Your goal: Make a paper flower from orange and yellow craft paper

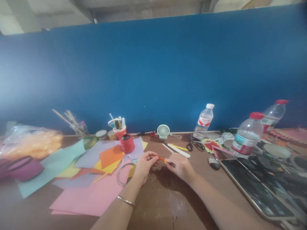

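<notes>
My left hand (144, 166) and my right hand (181, 166) meet over the brown table (168, 204). Both pinch a thin orange paper strip (161, 159) stretched between their fingertips. A thin dark tool (171, 164) pokes out of my right hand's fingers at the strip's end. A bracelet sits on my left wrist. Just left of my left hand lie sheets of coloured paper (96, 188) and a wire ring (123, 174).
A red roll (127, 143), a pen cup (119, 127), a small fan (163, 131), scissors (194, 145), white sticks (178, 150) and water bottles (203, 121) stand behind. A tablet (254, 188) lies at the right, plastic bags (26, 143) at the left. A blue partition (153, 73) backs the table.
</notes>
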`<action>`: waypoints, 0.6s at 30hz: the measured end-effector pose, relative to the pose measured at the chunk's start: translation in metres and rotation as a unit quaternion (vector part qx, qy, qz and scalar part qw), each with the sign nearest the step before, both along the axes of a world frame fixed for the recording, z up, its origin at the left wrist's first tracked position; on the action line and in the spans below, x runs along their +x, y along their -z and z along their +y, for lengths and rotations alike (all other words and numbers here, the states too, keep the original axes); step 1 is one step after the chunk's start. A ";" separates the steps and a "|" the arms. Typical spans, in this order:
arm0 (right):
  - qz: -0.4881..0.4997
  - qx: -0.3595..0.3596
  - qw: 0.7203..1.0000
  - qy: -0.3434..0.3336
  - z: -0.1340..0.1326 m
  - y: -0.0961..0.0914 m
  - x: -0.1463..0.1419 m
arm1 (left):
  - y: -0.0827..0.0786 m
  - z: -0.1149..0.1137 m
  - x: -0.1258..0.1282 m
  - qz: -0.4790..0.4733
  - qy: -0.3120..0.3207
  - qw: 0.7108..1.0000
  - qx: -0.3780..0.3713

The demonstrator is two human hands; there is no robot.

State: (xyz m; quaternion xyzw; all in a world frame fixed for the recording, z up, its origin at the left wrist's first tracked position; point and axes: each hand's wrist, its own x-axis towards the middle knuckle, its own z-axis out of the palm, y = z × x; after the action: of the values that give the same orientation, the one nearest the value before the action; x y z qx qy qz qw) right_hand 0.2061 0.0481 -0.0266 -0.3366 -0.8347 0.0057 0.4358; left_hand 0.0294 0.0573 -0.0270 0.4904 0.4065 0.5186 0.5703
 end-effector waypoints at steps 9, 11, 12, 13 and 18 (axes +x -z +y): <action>0.020 0.002 1.000 0.020 0.001 0.002 0.000 | -0.003 -0.002 0.002 -0.018 0.006 1.000 -0.014; 0.020 -0.004 1.000 0.012 0.001 0.001 0.000 | -0.005 -0.004 0.002 -0.017 0.012 1.000 -0.011; 0.021 -0.007 1.000 0.009 0.001 0.001 0.000 | -0.007 -0.004 0.002 -0.018 0.015 1.000 -0.009; 0.024 -0.010 1.000 0.008 0.001 0.001 0.000 | -0.008 -0.005 0.002 -0.018 0.018 1.000 -0.007; 0.030 -0.012 0.999 0.006 0.000 0.001 -0.002 | -0.009 -0.005 0.002 -0.012 0.023 1.000 -0.006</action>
State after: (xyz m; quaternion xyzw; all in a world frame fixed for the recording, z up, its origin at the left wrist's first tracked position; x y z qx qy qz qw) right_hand 0.2041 0.0485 -0.0277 -0.3464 -0.8190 0.0231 0.4569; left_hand 0.0314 0.0522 -0.0182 0.4895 0.3913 0.5089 0.5901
